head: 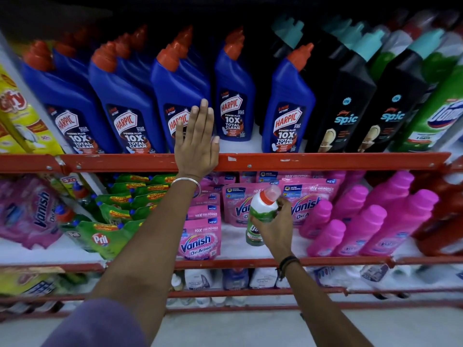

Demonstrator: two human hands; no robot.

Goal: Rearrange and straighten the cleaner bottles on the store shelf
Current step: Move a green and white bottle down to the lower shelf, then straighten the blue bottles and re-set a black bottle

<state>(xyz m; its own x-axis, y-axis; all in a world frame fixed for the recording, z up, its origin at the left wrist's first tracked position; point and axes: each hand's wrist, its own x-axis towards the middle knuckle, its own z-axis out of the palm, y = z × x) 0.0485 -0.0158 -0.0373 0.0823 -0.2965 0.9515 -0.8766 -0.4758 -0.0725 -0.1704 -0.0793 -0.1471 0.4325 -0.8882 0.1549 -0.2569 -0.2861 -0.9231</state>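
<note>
Store shelving with red metal rails and white decks, under dim lighting; the space above the top row of caps falls into darkness. The upper red rail serves as reference.

Directly above the rail stands a row of blue Harpic bottles with orange-red caps, several deep. One Harpic bottle is set back from the rail, leaving bare white deck in front of it. To the right of these stand black Spic bottles with teal caps, then a green Domex bottle at the far right.

The left hand is flat and fully open, fingers extended, palm against the front of a Harpic bottle just above the rail; it grips nothing. A metal bangle sits on that wrist.

Below the rail, the right hand is closed around a small green cleaner bottle with a white shoulder and red cap, held clear of the deck in front of pink Vanish pouches. Pink bottles stand to the right, green Pril pouches to the left.

A pale floor shows beneath the lowest rail.
</note>
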